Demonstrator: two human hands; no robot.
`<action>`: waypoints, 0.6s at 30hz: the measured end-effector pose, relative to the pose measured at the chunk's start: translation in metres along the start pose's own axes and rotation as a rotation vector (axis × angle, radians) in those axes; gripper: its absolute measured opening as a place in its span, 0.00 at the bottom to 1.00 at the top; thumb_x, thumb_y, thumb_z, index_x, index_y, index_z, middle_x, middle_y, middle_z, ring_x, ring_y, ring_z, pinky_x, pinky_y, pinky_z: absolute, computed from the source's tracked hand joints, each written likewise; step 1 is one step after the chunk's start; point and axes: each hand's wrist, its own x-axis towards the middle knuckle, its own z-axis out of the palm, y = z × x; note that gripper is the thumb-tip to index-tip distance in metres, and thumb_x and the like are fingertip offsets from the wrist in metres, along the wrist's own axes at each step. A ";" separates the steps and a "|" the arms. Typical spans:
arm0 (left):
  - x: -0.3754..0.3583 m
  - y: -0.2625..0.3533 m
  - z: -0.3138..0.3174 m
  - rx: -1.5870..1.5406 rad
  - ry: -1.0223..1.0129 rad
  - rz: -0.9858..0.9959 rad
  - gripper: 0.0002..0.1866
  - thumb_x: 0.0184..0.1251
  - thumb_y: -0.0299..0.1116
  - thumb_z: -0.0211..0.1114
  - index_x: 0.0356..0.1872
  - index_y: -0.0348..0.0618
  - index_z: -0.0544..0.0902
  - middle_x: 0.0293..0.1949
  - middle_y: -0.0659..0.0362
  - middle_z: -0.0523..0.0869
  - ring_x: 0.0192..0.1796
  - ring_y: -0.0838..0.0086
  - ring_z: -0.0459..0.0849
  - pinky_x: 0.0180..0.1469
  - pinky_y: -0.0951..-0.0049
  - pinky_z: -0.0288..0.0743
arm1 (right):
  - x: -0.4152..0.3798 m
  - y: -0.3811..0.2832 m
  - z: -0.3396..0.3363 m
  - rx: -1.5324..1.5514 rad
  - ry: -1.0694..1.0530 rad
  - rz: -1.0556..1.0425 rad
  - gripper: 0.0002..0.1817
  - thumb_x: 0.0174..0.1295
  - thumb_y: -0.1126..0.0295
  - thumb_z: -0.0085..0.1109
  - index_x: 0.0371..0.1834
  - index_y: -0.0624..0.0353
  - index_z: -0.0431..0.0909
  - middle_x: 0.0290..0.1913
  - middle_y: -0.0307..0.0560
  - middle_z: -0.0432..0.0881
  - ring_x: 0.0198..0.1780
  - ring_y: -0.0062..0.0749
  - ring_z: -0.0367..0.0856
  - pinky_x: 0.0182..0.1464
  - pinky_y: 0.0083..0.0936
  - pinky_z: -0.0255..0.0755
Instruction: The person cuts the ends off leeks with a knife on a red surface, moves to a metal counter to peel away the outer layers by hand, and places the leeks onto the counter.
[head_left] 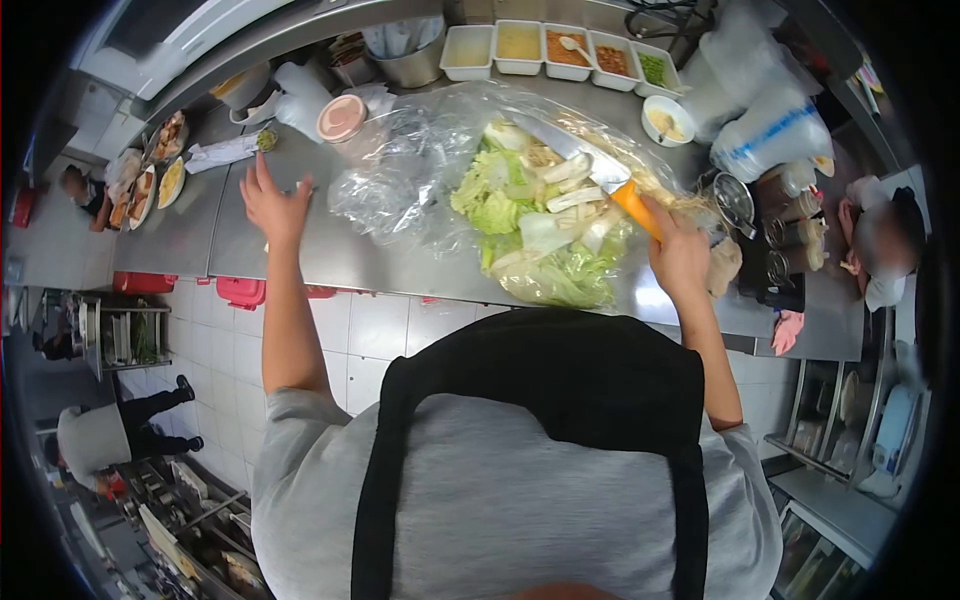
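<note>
My right hand (682, 250) is wrapped round the orange handle of a knife (606, 172), whose wide blade points up and to the left. Under and beside the blade lie lettuce leaves (495, 205), pale cut vegetable pieces (545, 232) and stringy roots (650, 180). These rest on a spread clear plastic bag (400, 185), crumpled at its left side. My left hand (275, 205) is over the steel counter with fingers spread, holding nothing. Just beyond its fingertips is a small green item (266, 140) at the end of a white wrapped bundle (222, 152).
White tubs (468, 52) of toppings line the counter's back, near a white bowl (668, 121) and plastic bags (770, 130). A pink-lidded container (341, 118) stands left of the plastic. Dark bottle racks (785, 255) are at right. Other people (95, 440) are at both sides.
</note>
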 end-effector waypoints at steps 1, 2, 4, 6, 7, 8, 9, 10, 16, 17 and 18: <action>0.012 0.032 -0.018 -0.281 0.024 0.101 0.36 0.46 0.39 0.74 0.60 0.47 0.71 0.54 0.49 0.78 0.60 0.54 0.73 0.62 0.62 0.65 | 0.001 0.003 -0.006 -0.020 0.041 -0.009 0.31 0.47 0.75 0.59 0.59 0.43 0.71 0.40 0.45 0.80 0.45 0.43 0.78 0.46 0.39 0.69; 0.019 0.066 -0.034 -0.561 0.049 0.198 0.31 0.47 0.36 0.73 0.57 0.46 0.74 0.53 0.50 0.78 0.60 0.55 0.73 0.61 0.62 0.65 | 0.003 0.006 -0.012 -0.039 0.083 -0.020 0.31 0.46 0.75 0.59 0.59 0.42 0.71 0.41 0.44 0.80 0.45 0.42 0.78 0.45 0.38 0.68; -0.002 0.148 -0.065 -0.967 -0.205 0.368 0.23 0.47 0.28 0.70 0.49 0.45 0.77 0.50 0.51 0.78 0.58 0.57 0.72 0.60 0.60 0.64 | 0.006 0.018 -0.015 -0.002 0.179 -0.052 0.32 0.46 0.75 0.59 0.59 0.42 0.71 0.39 0.43 0.80 0.42 0.39 0.79 0.43 0.36 0.68; -0.032 0.210 -0.066 -0.904 -0.290 0.740 0.20 0.50 0.29 0.68 0.47 0.45 0.79 0.50 0.54 0.79 0.59 0.58 0.74 0.59 0.61 0.67 | 0.008 0.031 -0.010 0.118 0.295 -0.088 0.31 0.46 0.75 0.59 0.59 0.42 0.72 0.35 0.43 0.80 0.38 0.36 0.79 0.38 0.33 0.68; -0.042 0.235 -0.064 -0.916 -0.340 0.825 0.18 0.52 0.30 0.67 0.47 0.45 0.79 0.50 0.54 0.79 0.59 0.58 0.73 0.60 0.60 0.66 | 0.005 0.035 -0.007 0.296 0.235 0.006 0.29 0.48 0.75 0.59 0.58 0.45 0.72 0.32 0.42 0.78 0.35 0.33 0.78 0.36 0.30 0.67; -0.050 0.252 -0.054 -0.927 -0.389 0.912 0.17 0.54 0.30 0.65 0.47 0.45 0.80 0.51 0.54 0.80 0.60 0.57 0.73 0.61 0.58 0.65 | 0.001 0.039 -0.003 0.473 0.175 0.100 0.26 0.50 0.74 0.59 0.56 0.47 0.72 0.29 0.41 0.77 0.32 0.30 0.77 0.34 0.27 0.66; -0.050 0.261 -0.035 -0.826 -0.545 0.869 0.17 0.55 0.31 0.64 0.48 0.45 0.79 0.52 0.53 0.79 0.61 0.57 0.71 0.62 0.58 0.64 | -0.003 0.043 0.001 0.648 0.114 0.192 0.24 0.52 0.74 0.59 0.55 0.50 0.73 0.26 0.39 0.75 0.29 0.27 0.76 0.31 0.24 0.66; -0.047 0.272 -0.009 -0.722 -0.695 0.819 0.17 0.57 0.31 0.63 0.49 0.45 0.78 0.53 0.52 0.78 0.62 0.56 0.70 0.62 0.57 0.63 | -0.007 0.048 0.008 0.821 0.017 0.278 0.21 0.54 0.72 0.58 0.53 0.52 0.72 0.24 0.38 0.74 0.28 0.24 0.75 0.29 0.22 0.65; -0.024 0.298 0.024 -0.590 -0.758 0.641 0.25 0.58 0.38 0.63 0.57 0.43 0.73 0.62 0.49 0.69 0.65 0.53 0.65 0.65 0.58 0.62 | -0.030 0.046 0.026 1.537 -0.339 0.427 0.14 0.60 0.76 0.53 0.48 0.56 0.65 0.27 0.37 0.73 0.22 0.18 0.71 0.23 0.17 0.65; -0.029 0.303 0.004 -0.678 -0.833 0.703 0.26 0.56 0.39 0.64 0.57 0.43 0.73 0.61 0.49 0.70 0.64 0.53 0.66 0.65 0.58 0.62 | -0.031 0.043 0.026 1.540 -0.371 0.440 0.14 0.60 0.76 0.53 0.48 0.56 0.65 0.29 0.38 0.74 0.22 0.19 0.72 0.23 0.17 0.65; -0.038 0.307 -0.008 -0.763 -0.911 0.762 0.27 0.55 0.40 0.66 0.57 0.44 0.74 0.60 0.49 0.71 0.64 0.53 0.67 0.65 0.58 0.62 | -0.029 0.046 0.028 1.545 -0.409 0.453 0.15 0.59 0.77 0.52 0.48 0.56 0.64 0.31 0.39 0.74 0.23 0.19 0.73 0.23 0.17 0.66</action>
